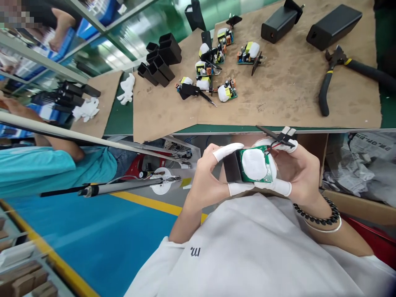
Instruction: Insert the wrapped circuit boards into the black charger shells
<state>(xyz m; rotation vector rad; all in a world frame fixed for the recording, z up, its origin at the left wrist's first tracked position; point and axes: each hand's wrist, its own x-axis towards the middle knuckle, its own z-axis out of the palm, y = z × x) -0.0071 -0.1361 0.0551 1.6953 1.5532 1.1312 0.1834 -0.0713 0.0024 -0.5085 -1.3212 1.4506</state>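
My left hand (208, 177), with white finger cots on some fingertips, is closed round a black plastic housing (232, 167). A green circuit board (268, 175) with a white pad (255, 165) on it sits partly in the housing's mouth. My right hand (305, 173), also in finger cots, grips the board's other end by its edges. Short red and black wires run from the board to a black end piece (283, 139) with metal prongs, beside my right fingers. Both hands are close to my body, just below the bench edge. How deep the board sits inside is hidden.
On the cardboard-covered bench (278, 99) lie several circuit boards (227, 90), a cluster of empty black housings (162, 62), two larger black cases (334, 27) and black-handled pliers (335, 62). A co-worker in a turquoise shirt (46, 165) is at the left. A box with plastic bags (361, 165) stands right.
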